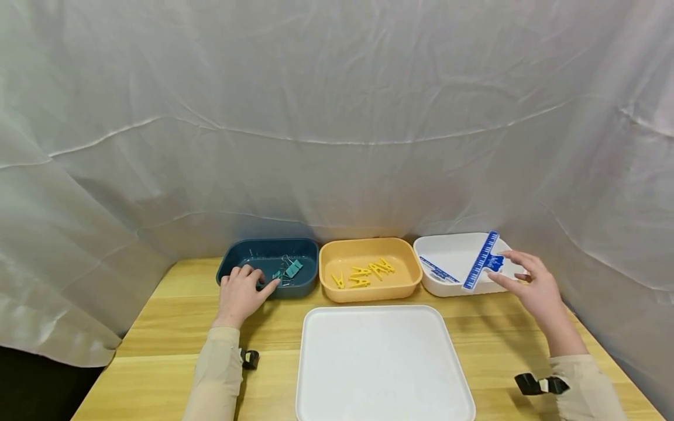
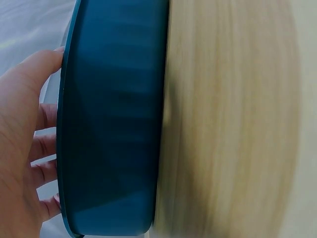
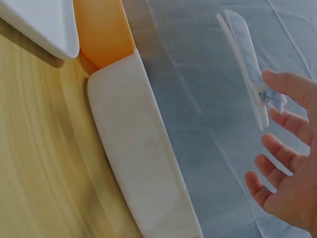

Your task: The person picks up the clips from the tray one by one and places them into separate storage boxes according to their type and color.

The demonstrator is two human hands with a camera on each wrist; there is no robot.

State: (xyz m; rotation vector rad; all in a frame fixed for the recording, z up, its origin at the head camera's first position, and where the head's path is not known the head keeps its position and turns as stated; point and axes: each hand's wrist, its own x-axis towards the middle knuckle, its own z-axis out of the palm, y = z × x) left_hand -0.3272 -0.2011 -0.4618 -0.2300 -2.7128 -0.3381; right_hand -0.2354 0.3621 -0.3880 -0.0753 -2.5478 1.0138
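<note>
My right hand (image 1: 534, 286) pinches the handle of a long blue-and-white clip (image 1: 481, 263) with a piano-key pattern, thumb and index finger on either side. It holds the clip raised over the white bin (image 1: 447, 289); the other fingers are spread in the right wrist view. A similar clip (image 1: 439, 270) lies inside that bin. My left hand (image 1: 241, 294) reaches over the near rim of the dark teal bin (image 1: 237, 251), fingers bent loosely and thumb apart from them. Teal binder clips (image 1: 293, 268) lie just right of its fingertips. The left wrist view hides the fingertips behind the bin wall (image 2: 114, 119).
A yellow-orange bin (image 1: 370, 295) holding several yellow clothespin-like clips (image 1: 360, 272) stands between the other two. In front lies a white tray (image 1: 384, 362) on the wooden table (image 1: 142, 356). A grey-white curtain (image 1: 337, 117) hangs behind the bins.
</note>
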